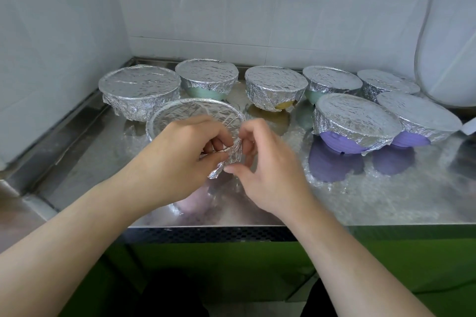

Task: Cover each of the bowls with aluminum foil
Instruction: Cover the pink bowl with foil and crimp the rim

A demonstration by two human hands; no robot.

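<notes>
Since thin crinkled aluminum foil (226, 159) is light, limp and easily torn, I judge it wants gentle pinching at its loose edge, smoothed down against the rim rather than pulled. Foil sits stretched over the nearest round bowl (195, 113) at the front left of the shiny steel counter (360, 201); bowl body mostly hidden behind the hands, colour unclear.

Left hand (180, 159): fingers curled, pinching a loose flap of foil at the bowl's near side. Right hand (260, 162): close beside the left, thumb and fingers bent around the same flap, touching it; hands nearly meet.

Seven other foil-topped bowls stand behind and to the right: silver-wrapped one (139, 92), pale green one (206, 82), yellow-bottomed one (275, 90), another green (331, 83), a far one (386, 85), two purple ones (353, 123) (417, 121). Task looks nearly done.
</notes>
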